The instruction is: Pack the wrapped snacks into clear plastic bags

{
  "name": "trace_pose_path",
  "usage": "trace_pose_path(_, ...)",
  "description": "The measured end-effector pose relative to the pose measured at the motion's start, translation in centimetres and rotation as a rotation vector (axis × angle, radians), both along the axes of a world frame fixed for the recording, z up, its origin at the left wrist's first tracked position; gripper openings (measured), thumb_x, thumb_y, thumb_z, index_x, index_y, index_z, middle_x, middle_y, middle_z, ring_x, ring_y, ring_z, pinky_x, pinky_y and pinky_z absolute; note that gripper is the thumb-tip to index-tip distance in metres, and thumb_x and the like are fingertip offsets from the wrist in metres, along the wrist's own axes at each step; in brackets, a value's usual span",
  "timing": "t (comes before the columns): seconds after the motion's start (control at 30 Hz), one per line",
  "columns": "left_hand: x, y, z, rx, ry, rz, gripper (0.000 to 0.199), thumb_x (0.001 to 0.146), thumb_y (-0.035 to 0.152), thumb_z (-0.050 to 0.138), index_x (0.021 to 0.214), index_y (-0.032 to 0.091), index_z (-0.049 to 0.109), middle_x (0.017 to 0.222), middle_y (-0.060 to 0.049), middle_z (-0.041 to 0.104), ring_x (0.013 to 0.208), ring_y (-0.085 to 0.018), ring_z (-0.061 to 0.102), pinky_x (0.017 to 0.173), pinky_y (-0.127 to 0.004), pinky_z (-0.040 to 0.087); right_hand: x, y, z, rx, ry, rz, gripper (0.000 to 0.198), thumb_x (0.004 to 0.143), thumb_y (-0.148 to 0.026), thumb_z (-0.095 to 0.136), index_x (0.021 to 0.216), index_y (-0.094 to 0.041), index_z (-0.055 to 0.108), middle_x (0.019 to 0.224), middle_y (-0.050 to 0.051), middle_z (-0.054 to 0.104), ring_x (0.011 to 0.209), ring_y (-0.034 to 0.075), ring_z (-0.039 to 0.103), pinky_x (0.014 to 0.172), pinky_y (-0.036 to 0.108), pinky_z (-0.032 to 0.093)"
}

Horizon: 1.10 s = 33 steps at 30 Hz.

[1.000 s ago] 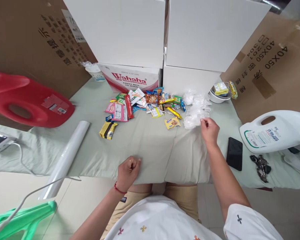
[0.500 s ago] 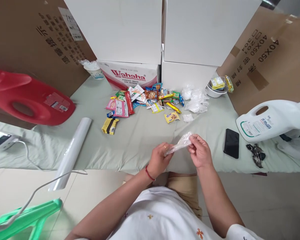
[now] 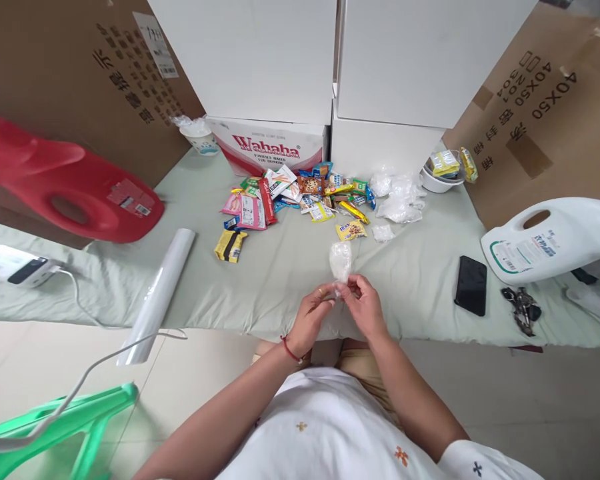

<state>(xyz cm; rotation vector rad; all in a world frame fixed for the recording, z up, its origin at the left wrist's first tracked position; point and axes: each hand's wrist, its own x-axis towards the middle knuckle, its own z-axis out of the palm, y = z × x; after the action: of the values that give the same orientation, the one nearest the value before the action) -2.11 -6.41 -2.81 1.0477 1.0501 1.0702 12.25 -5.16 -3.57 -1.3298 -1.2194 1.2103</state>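
Pinched a clear, crinkled plastic piece [image 3: 341,262] by its near end with left hand [image 3: 306,320] and right hand [image 3: 367,310], both clamped on it side by side, baggy far end left free. Held it on the near side of a loose heap of glossy, many-coloured snack packets [image 3: 311,186], apart from the heap. Could not tell about contact with the pale green, wrinkled cloth [image 3: 280,280] under the heap. Spotted a yellow packet with a cookie picture [image 3: 351,231] at the heap's near right edge, plus a small, flat square of clear plastic [image 3: 383,233] just off the heap's near right corner. Saw a clump of clear, crumpled plastic [image 3: 401,198] beside the heap on the right; farther right of the heap, a small, round white bowl [image 3: 433,182] with yellow packets [image 3: 445,162]. Found a yellow-and-black packet [image 3: 231,246] just beside the heap at near left. Logged a red-and-white cardboard Wahaha box [image 3: 275,150] right behind the heap. Marked a big red plastic jug [image 3: 75,167] well left of the heap, a long, glossy white roll [image 3: 157,297] left and nearer. Marked a flat black phone [image 3: 471,285], a bunch of dark metal keys [image 3: 523,310] and a white plastic jug [image 3: 550,243] well right of the heap.
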Motion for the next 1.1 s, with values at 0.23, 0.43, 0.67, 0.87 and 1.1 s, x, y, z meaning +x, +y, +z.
trace_pose_path(0.23,-0.1,1.1,-1.2,-0.172,0.007,0.292,0.034,0.073,0.051,0.082,0.077,0.018,0.072,0.075,0.0,0.067,0.072,-0.014,0.057,0.069,-0.025,0.044,1.0,0.6,-1.1,-0.063,0.064,0.018,0.031,0.082,-0.05,0.074,0.09,-0.021,0.076,0.084,0.003,0.07,0.07,0.015,0.059,0.064,0.027,0.051)
trace_pose_path(0.43,-1.3,1.6,-1.4,-0.376,-0.295,0.359,0.043,0.061,0.047,0.092,0.077,0.018,0.065,0.082,0.001,0.064,0.079,-0.012,0.058,0.07,-0.024,0.052,2.8,1.0,-0.8,-0.276,0.343,-0.148,0.04,0.062,-0.051,0.088,0.073,-0.02,0.067,0.064,-0.004,0.054,0.058,0.009,0.046,0.05,0.02,0.041)
trace_pose_path(0.67,-1.0,2.1,-0.2,-0.3,-0.476,0.249,0.037,0.072,0.04,0.09,0.082,0.018,0.062,0.107,-0.004,0.072,0.107,-0.02,0.068,0.091,-0.037,0.058,4.2,1.2,0.0,-0.32,0.429,-0.221,0.057,0.074,-0.069,0.074,0.109,-0.024,0.071,0.093,0.003,0.067,0.08,0.017,0.061,0.051,0.024,0.054)
trace_pose_path(0.87,-0.4,2.1,0.3,-0.256,-0.465,0.14,0.033,0.079,0.04,0.085,0.083,0.018,0.061,0.129,-0.007,0.069,0.113,-0.024,0.07,0.093,-0.039,0.058,4.0,2.3,-0.1,-0.295,0.266,-0.195,0.061,0.066,-0.057,0.085,0.114,-0.023,0.069,0.091,0.004,0.069,0.082,0.019,0.062,0.054,0.027,0.056)
trace_pose_path(1.1,-2.3,2.9,-0.8,-0.286,-0.477,0.321,0.035,0.075,0.035,0.088,0.081,0.019,0.057,0.12,-0.007,0.074,0.102,-0.019,0.073,0.096,-0.038,0.058,7.0,3.0,-1.4,-0.118,0.216,-0.456,0.035,0.067,-0.045,0.084,0.087,-0.021,0.072,0.077,-0.001,0.063,0.065,0.011,0.051,0.05,0.021,0.041)
